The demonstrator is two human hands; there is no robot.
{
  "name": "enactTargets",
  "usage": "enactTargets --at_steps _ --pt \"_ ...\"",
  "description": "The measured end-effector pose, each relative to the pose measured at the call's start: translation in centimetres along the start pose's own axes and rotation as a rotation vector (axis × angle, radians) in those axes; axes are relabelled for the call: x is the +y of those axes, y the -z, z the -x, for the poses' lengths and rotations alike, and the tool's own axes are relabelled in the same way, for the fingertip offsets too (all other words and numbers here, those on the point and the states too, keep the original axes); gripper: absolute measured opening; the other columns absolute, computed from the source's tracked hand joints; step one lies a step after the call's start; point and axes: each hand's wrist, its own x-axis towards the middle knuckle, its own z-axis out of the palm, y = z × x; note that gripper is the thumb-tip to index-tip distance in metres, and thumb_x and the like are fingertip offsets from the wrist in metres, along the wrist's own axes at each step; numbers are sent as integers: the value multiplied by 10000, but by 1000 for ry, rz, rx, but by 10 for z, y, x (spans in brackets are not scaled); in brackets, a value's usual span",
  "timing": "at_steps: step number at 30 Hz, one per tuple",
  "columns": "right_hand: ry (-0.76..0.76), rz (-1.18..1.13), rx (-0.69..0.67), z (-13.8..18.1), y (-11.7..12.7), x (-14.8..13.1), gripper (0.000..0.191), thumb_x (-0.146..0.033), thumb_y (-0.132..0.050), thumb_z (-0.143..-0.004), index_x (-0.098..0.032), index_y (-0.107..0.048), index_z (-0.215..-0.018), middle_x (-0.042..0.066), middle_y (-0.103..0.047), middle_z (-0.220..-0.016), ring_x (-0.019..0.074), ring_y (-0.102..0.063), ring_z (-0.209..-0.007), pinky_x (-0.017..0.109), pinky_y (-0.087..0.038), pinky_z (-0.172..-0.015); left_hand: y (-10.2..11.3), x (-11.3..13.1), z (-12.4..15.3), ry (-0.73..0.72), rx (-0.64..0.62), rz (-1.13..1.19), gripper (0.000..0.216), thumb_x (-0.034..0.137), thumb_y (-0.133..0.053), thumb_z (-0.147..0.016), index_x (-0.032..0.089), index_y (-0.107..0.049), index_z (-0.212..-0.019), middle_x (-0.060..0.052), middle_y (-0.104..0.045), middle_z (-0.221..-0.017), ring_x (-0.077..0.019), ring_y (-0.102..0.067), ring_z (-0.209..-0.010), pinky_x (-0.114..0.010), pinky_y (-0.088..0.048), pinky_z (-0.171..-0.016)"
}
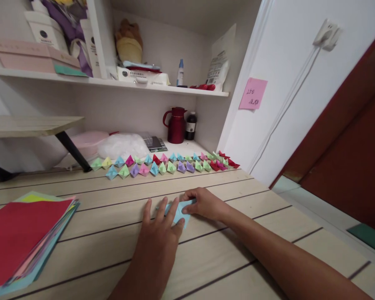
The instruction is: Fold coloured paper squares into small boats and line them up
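A small light-blue folded paper (pixel 180 211) lies on the wooden tabletop (pixel 112 200). My left hand (pixel 158 233) lies flat on its left part, fingers stretched out and spread. My right hand (pixel 203 203) rests on the paper's right edge with its fingers curled and pressing down on it. Most of the paper is hidden under both hands. Beyond them, two rows of several small folded paper boats (pixel 162 163) in many colours stand along the back of the table.
A stack of coloured paper sheets (pixel 21 237), red on top, sits at the left front. At the back stand a dark red jug (pixel 176 124), a dark bottle (pixel 191 125), a pink container (pixel 88 141) and a white bag (pixel 122 145). A pink note (pixel 253 93) sticks on the wall.
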Motion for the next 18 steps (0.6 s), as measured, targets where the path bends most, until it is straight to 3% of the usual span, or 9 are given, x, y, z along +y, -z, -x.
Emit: enactTargets --at_steps 4,7,9,12,18 --pt "-34 -53 59 3 -3 -4 199 -289 -742 -641 -180 -576 -636 -56 -524 -598 116 -449 -589 236 -327 -556 -2 -4 2 127 114 153 373 67 -485 -813 312 -740 -932 -28 -515 -1436 -291 -456 -1316 -598 -188 -1120" --pt "-67 -275 174 7 -5 -9 271 -320 -733 -647 -185 -498 -635 -63 -475 -593 102 -401 -572 226 -292 -542 -10 -21 -1 368 312 451 385 109 -435 -811 252 -674 -1077 -93 -564 -1355 -256 -537 -1229 -514 -377 -1042" --pt "-55 -435 212 9 -6 -14 313 -353 -728 -658 -186 -464 -638 -64 -455 -592 94 -377 -563 221 -275 -536 -12 -31 -5 577 438 723 310 267 -481 -836 180 -620 -1099 -128 -643 -1177 -262 -627 -1073 -450 -495 -906" --pt "-12 -545 237 13 -7 -21 345 -382 -738 -659 -184 -455 -645 -65 -446 -593 90 -362 -564 220 -267 -539 -6 -35 -11 760 396 1041 385 451 -600 -784 167 -614 -1043 -98 -710 -971 -269 -671 -932 -400 -520 -817" --pt "67 -539 245 19 -13 -27 302 -359 -739 -674 -178 -498 -663 -49 -484 -633 104 -397 -608 231 -291 -573 0 -13 -13 610 190 1434 327 383 -737 -691 178 -664 -934 -69 -743 -859 -224 -671 -825 -323 -496 -784"
